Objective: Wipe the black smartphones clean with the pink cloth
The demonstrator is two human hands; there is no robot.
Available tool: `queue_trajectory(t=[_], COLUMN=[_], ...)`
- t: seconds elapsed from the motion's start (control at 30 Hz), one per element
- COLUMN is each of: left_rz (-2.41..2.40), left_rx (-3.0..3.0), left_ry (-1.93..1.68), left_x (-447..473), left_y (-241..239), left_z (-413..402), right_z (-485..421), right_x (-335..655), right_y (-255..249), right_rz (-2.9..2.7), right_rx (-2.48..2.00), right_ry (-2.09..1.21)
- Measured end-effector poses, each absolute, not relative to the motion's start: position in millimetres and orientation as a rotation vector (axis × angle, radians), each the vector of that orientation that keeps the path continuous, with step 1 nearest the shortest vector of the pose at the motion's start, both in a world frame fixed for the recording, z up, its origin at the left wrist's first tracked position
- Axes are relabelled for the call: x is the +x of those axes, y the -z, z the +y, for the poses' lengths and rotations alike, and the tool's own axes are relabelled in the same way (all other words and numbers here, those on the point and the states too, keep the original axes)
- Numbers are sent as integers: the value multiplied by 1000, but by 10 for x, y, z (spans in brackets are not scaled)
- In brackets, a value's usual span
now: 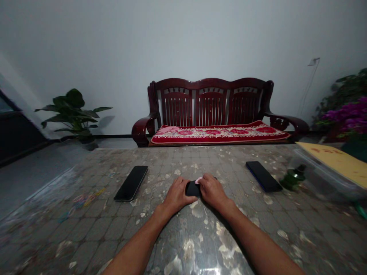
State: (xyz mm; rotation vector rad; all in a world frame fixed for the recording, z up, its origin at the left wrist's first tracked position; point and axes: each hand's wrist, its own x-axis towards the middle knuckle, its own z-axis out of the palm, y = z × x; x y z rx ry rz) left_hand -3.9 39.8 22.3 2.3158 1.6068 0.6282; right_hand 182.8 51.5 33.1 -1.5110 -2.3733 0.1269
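Observation:
In the middle of the table, a black phone [192,189] lies sideways between my hands. My left hand [178,194] grips its left end, thumb along the near edge and fingers at the far edge. My right hand [211,189] is closed over the right part of the phone, pressing a small pale pink cloth [198,180] against its surface. Much of the cloth and the phone's right end are hidden under that hand. To the left lies another dark phone [132,183], and to the right a third one [263,176] with a blue edge.
Colourful bands or cords [87,198] lie on the table's left. At the right stand a green bottle [293,178] and a clear plastic box [318,177] with a yellow sheet [338,158] on top. Beyond the patterned table [200,152] is a wooden bench [212,103].

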Motion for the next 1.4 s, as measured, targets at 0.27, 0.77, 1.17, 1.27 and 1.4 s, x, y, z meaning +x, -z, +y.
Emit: queue_trajectory(t=[0.27,0.77,1.17,1.27,1.4], left_rz=[1602,1602,1589,1597,1604], left_rx=[2308,2320,2333,2334,2328], left_ry=[-645,-620,-630,-638,-656], left_x=[-56,-53,-54,-57,-59], left_y=[-175,-187,-194,-173,-154], left_z=[421,428,420,426,431], right_z=[566,576,524,571,553], right_x=[1950,1967,1923,2040,2015], right_y=[-388,-356,-360,-378,-393], right_rz=[-2308,-2289,-2338,-2277,-2290], right_rx=[-1731,-1702,-1599,-1741,-1746], right_ry=[-72,-85,-150,-88,-109])
